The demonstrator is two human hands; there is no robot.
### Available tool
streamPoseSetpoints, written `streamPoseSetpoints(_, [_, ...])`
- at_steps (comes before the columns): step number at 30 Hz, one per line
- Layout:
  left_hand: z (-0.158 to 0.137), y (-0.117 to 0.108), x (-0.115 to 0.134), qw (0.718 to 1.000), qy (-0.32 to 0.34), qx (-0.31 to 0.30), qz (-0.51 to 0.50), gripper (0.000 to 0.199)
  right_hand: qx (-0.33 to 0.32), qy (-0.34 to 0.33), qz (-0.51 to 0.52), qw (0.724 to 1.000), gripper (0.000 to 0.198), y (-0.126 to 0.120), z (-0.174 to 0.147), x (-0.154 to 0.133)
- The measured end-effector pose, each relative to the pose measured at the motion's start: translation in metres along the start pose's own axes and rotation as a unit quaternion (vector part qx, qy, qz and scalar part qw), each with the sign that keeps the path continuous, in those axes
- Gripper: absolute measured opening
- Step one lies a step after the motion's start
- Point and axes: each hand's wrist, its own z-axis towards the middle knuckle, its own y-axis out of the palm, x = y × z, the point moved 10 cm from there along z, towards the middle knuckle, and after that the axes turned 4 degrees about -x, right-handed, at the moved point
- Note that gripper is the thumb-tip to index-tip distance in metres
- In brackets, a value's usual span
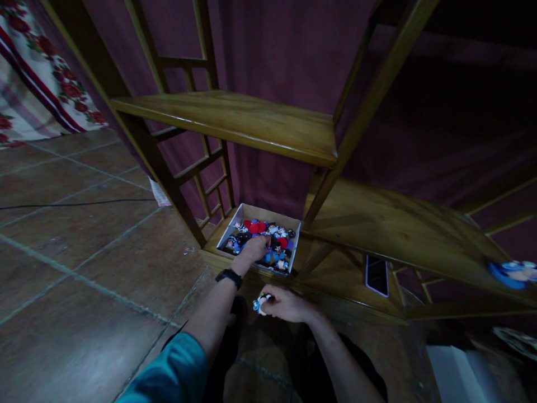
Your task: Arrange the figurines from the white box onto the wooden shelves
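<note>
A shallow white cardboard box [296, 246] stands on the low wooden shelf, filled with small toy figurines [280, 246] in red, blue, black and white. My left hand [257, 247], with a black band on its wrist, reaches down into the box among them. Its fingers look curled inward, and their tips and anything between them are hidden. In front of the box, over the floor, my right hand [285, 304] is closed on a small figurine [260, 304] in white and blue, pinched between thumb and fingers.
A wooden shelf board [235, 115] passes above the box, with lattice side panels and posts around. To the right, a phone [376, 275] lies on the lower board. Another blue-and-white figurine [514, 274] sits on the right shelf [390, 224]. Tiled floor [100, 268] spreads left.
</note>
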Motion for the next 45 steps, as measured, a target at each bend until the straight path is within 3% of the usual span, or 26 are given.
streamPoseSetpoints(3, [0.007, -0.002, -0.009, 0.987, -0.005, 0.031, -0.155, 0.013, 0.001, 0.006, -0.006, 1.000, 0.014, -0.001, -0.001, -0.002])
streamPoseSetpoints(7, [0.014, 0.003, -0.018, 0.937, -0.003, 0.057, -0.344, 0.017, 0.008, 0.001, -0.023, 1.000, 0.013, -0.003, -0.002, -0.006])
streamPoseSetpoints(12, [0.020, 0.010, -0.024, 0.891, -0.013, 0.076, -0.448, 0.020, 0.012, 0.004, -0.037, 0.999, 0.014, -0.005, -0.003, -0.009])
streamPoseSetpoints(15, [0.022, 0.009, -0.025, 0.879, -0.008, 0.094, -0.467, 0.021, 0.014, 0.002, -0.048, 0.999, 0.015, -0.006, -0.004, -0.012])
streamPoseSetpoints(24, [0.020, 0.006, -0.004, 0.916, 0.014, 0.090, -0.390, 0.030, 0.024, -0.001, -0.063, 0.998, 0.014, -0.009, -0.005, -0.014])
streamPoseSetpoints(29, [0.012, -0.009, 0.008, 0.942, 0.030, 0.079, -0.326, 0.019, 0.028, 0.004, -0.057, 0.998, 0.013, -0.010, -0.005, -0.010])
streamPoseSetpoints(34, [-0.004, 0.013, 0.036, 0.966, 0.103, -0.059, -0.229, 0.015, 0.027, -0.010, -0.043, 0.999, 0.013, -0.010, -0.005, -0.008])
streamPoseSetpoints(36, [-0.010, 0.016, 0.037, 0.980, 0.106, -0.075, -0.148, 0.019, 0.019, -0.013, -0.036, 0.999, 0.013, -0.009, -0.004, -0.006])
streamPoseSetpoints(38, [-0.010, 0.000, 0.025, 0.993, 0.078, -0.027, -0.079, 0.023, 0.018, -0.013, -0.030, 0.999, 0.014, -0.008, -0.003, -0.004])
streamPoseSetpoints(42, [-0.015, -0.060, -0.022, 0.991, -0.029, 0.125, -0.029, 0.026, 0.026, -0.020, -0.008, 0.999, 0.013, -0.012, -0.005, -0.005])
streamPoseSetpoints(45, [-0.018, -0.074, -0.042, 0.990, -0.059, 0.128, -0.020, 0.024, 0.032, -0.024, 0.009, 0.999, 0.013, -0.017, -0.007, -0.005])
